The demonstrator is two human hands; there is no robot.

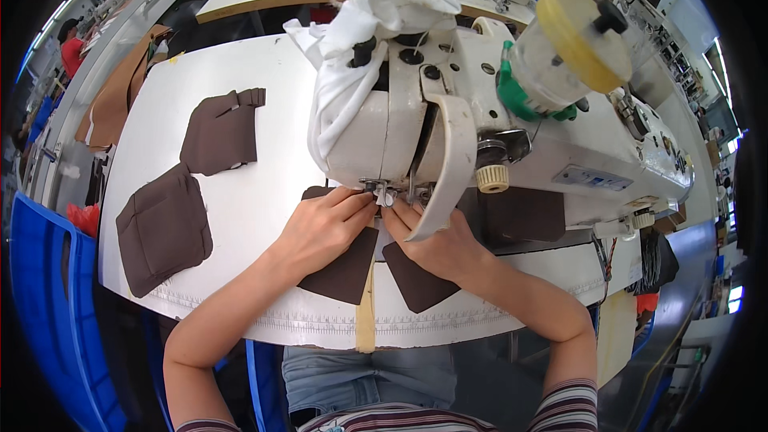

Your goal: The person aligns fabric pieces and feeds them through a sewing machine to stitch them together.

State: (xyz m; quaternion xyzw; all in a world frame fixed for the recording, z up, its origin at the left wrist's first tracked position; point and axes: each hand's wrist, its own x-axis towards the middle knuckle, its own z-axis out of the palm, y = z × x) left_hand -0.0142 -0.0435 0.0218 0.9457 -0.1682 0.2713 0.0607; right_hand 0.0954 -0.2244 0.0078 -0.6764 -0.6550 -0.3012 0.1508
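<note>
A white industrial sewing machine [352, 140] stands over the table. Close by its presser foot [386, 194], both my hands work at dark brown fabric. My left hand [330, 228], fingers pressed together, holds a left fabric piece [346, 274] down just left of the foot. On the other side, my right hand [438, 242] has its fingers bent on a right fabric piece [418, 282], partly behind the machine's curved white guard [452, 160]. The fingertips and the fabric edges under the foot are mostly hidden. A yellowish strip [366, 316] runs down between the two pieces.
Two stitched brown fabric pieces [164, 228] lie on the left of the white table [264, 264]. More brown fabric [524, 214] rests right of the needle. A blue bin [52, 304] stands left of the table. White cloth [344, 96] drapes the machine head; a yellow-lidded container [572, 52] sits on top.
</note>
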